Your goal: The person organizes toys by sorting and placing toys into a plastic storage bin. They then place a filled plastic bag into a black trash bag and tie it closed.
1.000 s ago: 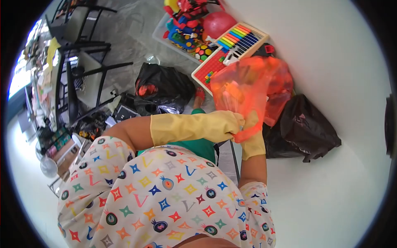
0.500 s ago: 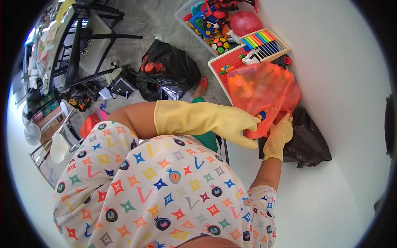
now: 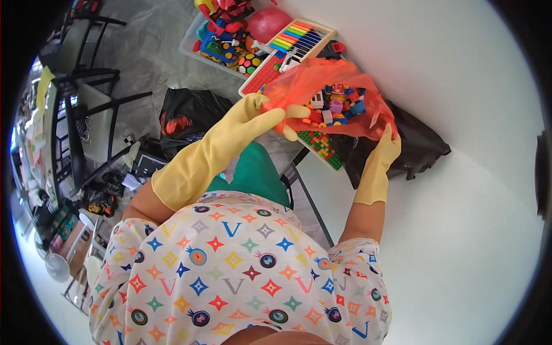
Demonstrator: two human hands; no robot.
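Observation:
Both my hands wear yellow rubber gloves. They hold a translucent red plastic bag [image 3: 348,72] by its rim, with its mouth spread wide. My left hand [image 3: 270,118] grips the left side of the rim, thumb and fingers around the film. On the right side, my right hand [image 3: 386,148] pinches the edge. Inside the bag lie many colourful toy building bricks [image 3: 336,106]. Below it, a green baseplate with bricks [image 3: 323,148] shows in part. A black plastic bag [image 3: 417,141] sits behind my right hand, against the wall.
Beyond the bag stand a clear bin [image 3: 192,43] of toys, a pink ball [image 3: 269,24], a red baseplate [image 3: 259,77] and a colourful bead abacus [image 3: 296,37]. Another black bag [image 3: 192,109] lies on the floor. Chairs [image 3: 95,109] and clutter line the left; a white wall [image 3: 460,75] bounds the right.
The red bag's mouth has been pulled open, so the bricks inside now show. My hands have moved apart, the left one going left and up. The camera view has shifted.

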